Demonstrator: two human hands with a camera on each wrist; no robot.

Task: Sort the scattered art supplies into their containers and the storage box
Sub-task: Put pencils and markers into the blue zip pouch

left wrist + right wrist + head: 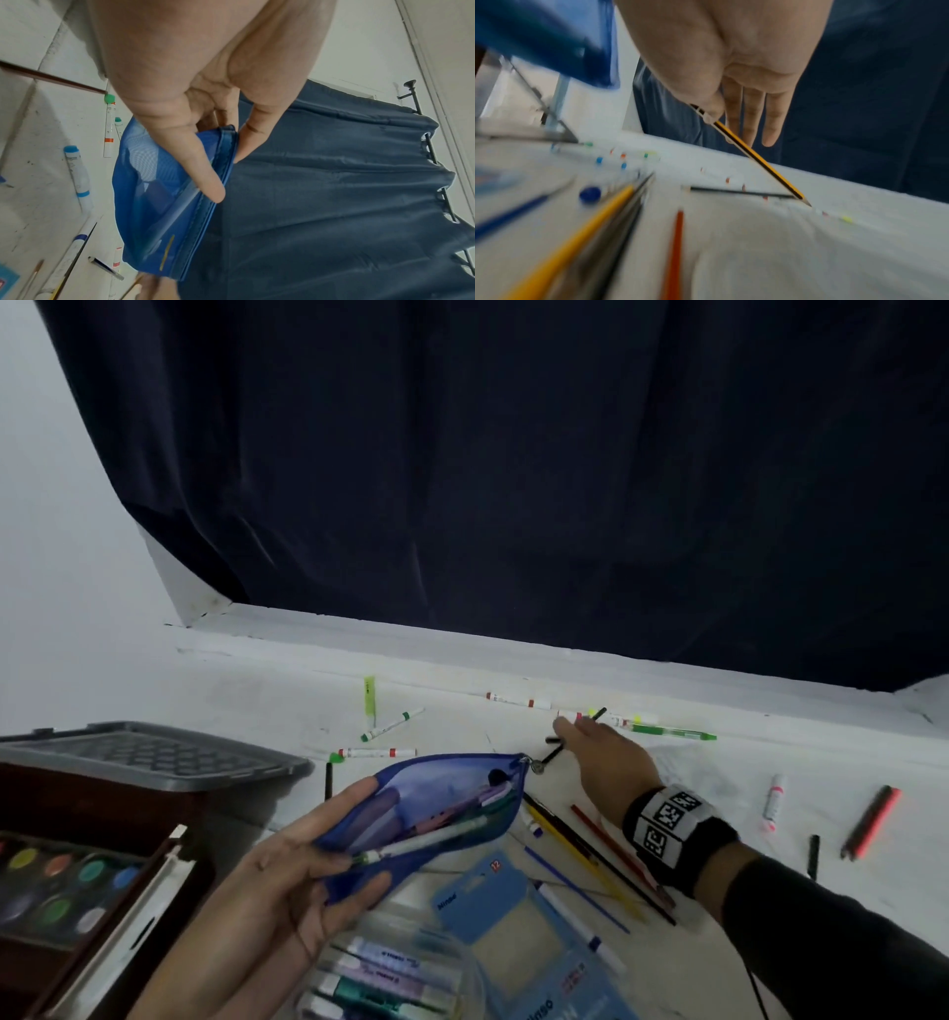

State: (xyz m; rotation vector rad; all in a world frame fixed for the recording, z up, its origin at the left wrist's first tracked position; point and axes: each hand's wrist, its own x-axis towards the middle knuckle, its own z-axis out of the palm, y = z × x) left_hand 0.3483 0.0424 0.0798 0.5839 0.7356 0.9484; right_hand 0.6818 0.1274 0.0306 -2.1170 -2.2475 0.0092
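My left hand (pixel 328 845) grips a blue mesh pouch (pixel 436 809) by one end and holds it up with its zipper mouth gaping; pens and markers lie inside. In the left wrist view, thumb and fingers pinch the pouch (pixel 159 203) at its rim. My right hand (pixel 590 742) reaches out over the white table. Its thumb and first finger pinch a yellow-and-black pencil (pixel 757 160), while the other fingers are straight. The pencil tip points down at the cloth beside a black pencil (pixel 741 192). Markers (pixel 377 753) and a green pen (pixel 672 732) lie scattered around.
A storage box with a grey lid (pixel 149 757) stands at left, with a watercolour palette (pixel 67 880) in front of it. A clear case of pastel markers (pixel 380 973) and a blue card pack (pixel 518 916) lie near me. Loose pencils (pixel 601 855) and two more (pixel 873 821) lie at right. A dark curtain hangs behind.
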